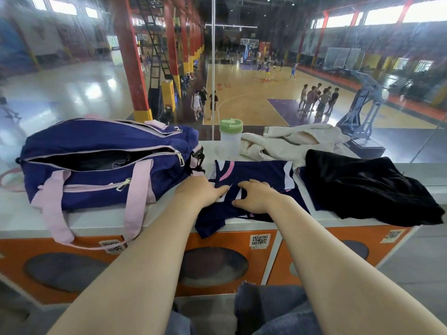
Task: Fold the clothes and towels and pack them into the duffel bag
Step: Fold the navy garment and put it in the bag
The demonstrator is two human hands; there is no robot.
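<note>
A navy jersey (256, 172) with white and pink stripes lies on the white ledge (101, 218), one corner hanging over the front edge. My left hand (200, 192) presses flat on its left side. My right hand (256, 195) rests on its middle with fingers bent against the cloth. To the left stands the navy duffel bag (96, 170) with pink straps, its top zip open and something dark inside. A black garment (365, 187) lies crumpled on the right. A cream towel (290, 143) is bunched behind the jersey.
A clear bottle with a green lid (230, 139) stands between bag and towel. A glass pane (212, 68) rises right behind the ledge, with a basketball hall below. Orange cabinet fronts (212, 262) sit under the ledge. My knees in blue jeans (273, 310) are close to them.
</note>
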